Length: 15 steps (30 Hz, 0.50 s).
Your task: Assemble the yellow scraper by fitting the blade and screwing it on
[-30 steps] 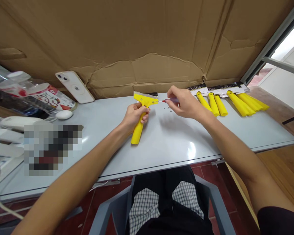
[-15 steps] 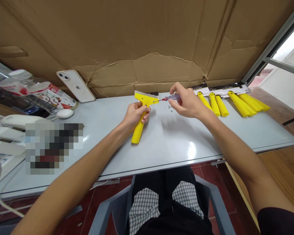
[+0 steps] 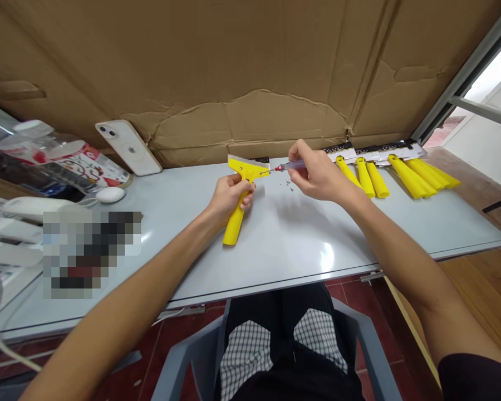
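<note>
My left hand is closed round the neck of a yellow scraper, whose wide head and blade point away from me. In my right hand is a screwdriver with a clear purplish handle and a red collar. Its thin shaft reaches left to the right end of the scraper head, at or very near a screw there; contact is too small to confirm. Several small screws lie on the table just below the screwdriver. Part of the screwdriver's handle is hidden by my fingers.
Several yellow scrapers with black-and-white cards lie at the right on the grey-white table. A white phone leans on the cardboard behind. Farther left are a white mouse and a labelled bottle.
Almost nothing differs. Both hands, the scraper and the screwdriver keep nearly the same place, with only a slight shift of the right fingers and the view.
</note>
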### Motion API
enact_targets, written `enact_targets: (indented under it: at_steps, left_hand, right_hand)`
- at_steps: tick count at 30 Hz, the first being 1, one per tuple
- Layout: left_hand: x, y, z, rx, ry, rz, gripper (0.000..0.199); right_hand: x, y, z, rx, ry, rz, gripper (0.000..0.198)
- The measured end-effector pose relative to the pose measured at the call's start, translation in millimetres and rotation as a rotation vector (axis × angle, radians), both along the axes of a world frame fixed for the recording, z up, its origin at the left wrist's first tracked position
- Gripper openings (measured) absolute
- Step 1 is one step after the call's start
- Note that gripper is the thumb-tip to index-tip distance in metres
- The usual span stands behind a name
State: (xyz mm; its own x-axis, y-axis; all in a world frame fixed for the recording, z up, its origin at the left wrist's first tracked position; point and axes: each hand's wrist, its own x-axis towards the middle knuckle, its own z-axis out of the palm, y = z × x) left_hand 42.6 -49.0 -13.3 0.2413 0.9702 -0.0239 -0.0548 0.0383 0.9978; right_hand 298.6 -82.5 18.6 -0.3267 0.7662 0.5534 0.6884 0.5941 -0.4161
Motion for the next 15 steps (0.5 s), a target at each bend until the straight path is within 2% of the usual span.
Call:
enact_targets:
  at_steps: [4, 7, 11, 15]
  left_hand:
    - [-0.4, 0.1, 0.3, 0.000, 0.005, -0.003, 0.023]
    - [-0.3, -0.1, 1.2, -0.003, 0.006, 0.001, 0.024]
    - [-0.6, 0.8, 0.8, 0.008, 0.003, 0.005, 0.023]
    - [-1.8, 2.5, -1.4, 0.004, 0.009, -0.003, 0.023]
  right_hand:
    - [0.8, 3.6, -2.4, 0.019, 0.001, -0.042, 0.012]
    - [1.1, 5.2, -4.4, 0.018, -0.009, -0.082, 0.014]
    - [0.5, 2.6, -3.4, 0.008, -0.008, -0.022, 0.022]
    - [0.1, 1.9, -2.4, 0.010, -0.017, -0.020, 0.013]
